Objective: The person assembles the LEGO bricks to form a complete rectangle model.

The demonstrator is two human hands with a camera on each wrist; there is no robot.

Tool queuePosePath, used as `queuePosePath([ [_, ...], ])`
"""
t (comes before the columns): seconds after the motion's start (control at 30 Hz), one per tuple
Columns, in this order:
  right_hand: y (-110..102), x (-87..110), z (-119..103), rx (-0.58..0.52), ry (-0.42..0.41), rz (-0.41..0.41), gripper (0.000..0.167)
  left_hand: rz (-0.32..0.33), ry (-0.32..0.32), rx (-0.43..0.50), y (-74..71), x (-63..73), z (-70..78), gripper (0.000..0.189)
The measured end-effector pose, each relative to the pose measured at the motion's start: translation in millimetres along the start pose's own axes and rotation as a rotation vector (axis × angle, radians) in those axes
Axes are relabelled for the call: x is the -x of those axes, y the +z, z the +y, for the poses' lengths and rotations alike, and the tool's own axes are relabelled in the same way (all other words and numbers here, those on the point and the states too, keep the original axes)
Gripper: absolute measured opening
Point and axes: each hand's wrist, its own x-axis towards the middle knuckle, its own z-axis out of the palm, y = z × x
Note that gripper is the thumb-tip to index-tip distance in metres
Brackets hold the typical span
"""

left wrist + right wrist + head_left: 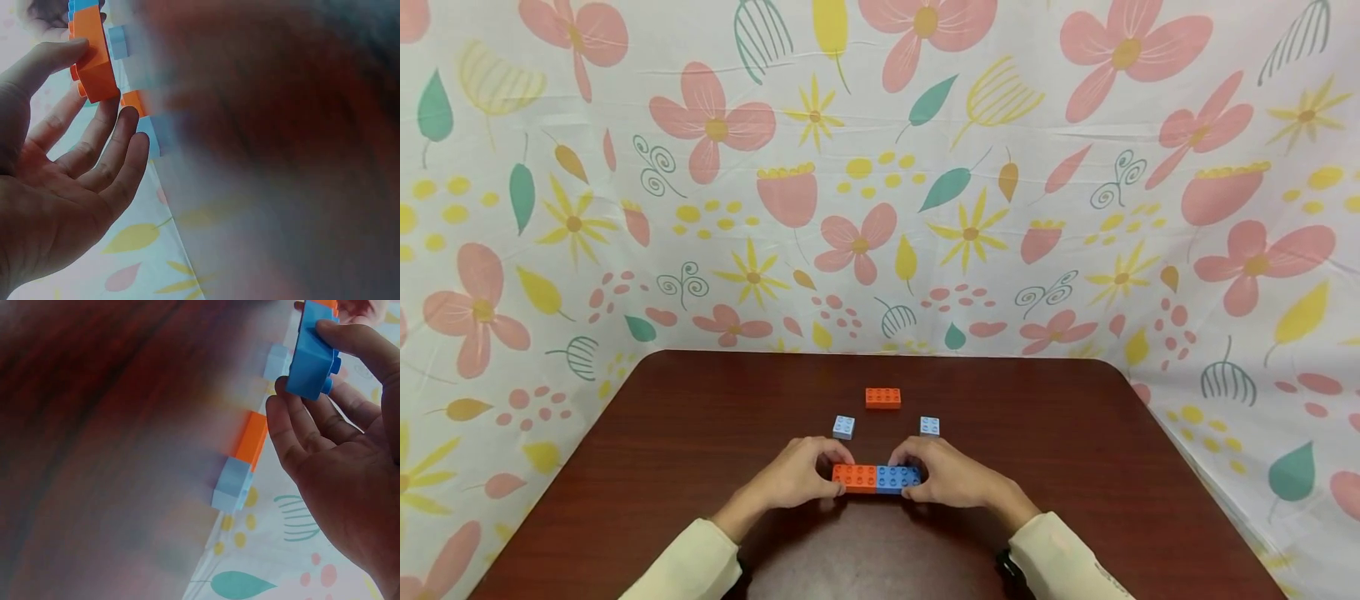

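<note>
On the near side of the lone orange brick (pixel 883 398), the left hand (pixel 796 475) pinched an orange block (pixel 859 477) and the right hand (pixel 953 473) a blue block (pixel 893 477), seemingly lining them up end to end, so keeping both level looked needed next.

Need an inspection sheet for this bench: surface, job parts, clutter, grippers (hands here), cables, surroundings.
Surface: dark reddish-brown table, glossy toward the near side.
Job's things: held orange brick and blue brick, end to end; whether they are fastened, cannot tell. Left light blue brick, right light blue brick and far orange brick lie beyond the hands, the orange one farthest.
Clutter: nothing seen.
Grippers: left hand pinches the held orange brick; right hand pinches the blue brick.
Cables: nothing seen.
Surroundings: floral cloth behind the table and along both sides.
</note>
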Motion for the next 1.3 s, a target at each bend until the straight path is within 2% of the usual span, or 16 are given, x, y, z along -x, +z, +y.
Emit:
queuePosePath([
  [0.47, 9, -3.5, -2, -0.035, 0.035, -0.064, 0.031, -0.003, -0.003, -0.083, 6.3, 4.0, -6.4, 0.027],
  [0.87, 11, -6.0, 1, 0.019, 0.019, -0.065, 0.031, -0.003, 0.008, -0.147, 10.4, 3.6, -7.0, 0.03],
  [1.1, 11, -6.0, -1, 0.07, 0.037, -0.07, 0.034, -0.013, 0.008, -0.158, 11.5, 2.0, -7.8, 0.031],
  [1.3, 6, -7.2, -3, 0.025, 0.026, -0.089, 0.04, -0.023, 0.005, -0.146, 10.8, 2.2, -5.8, 0.031],
])
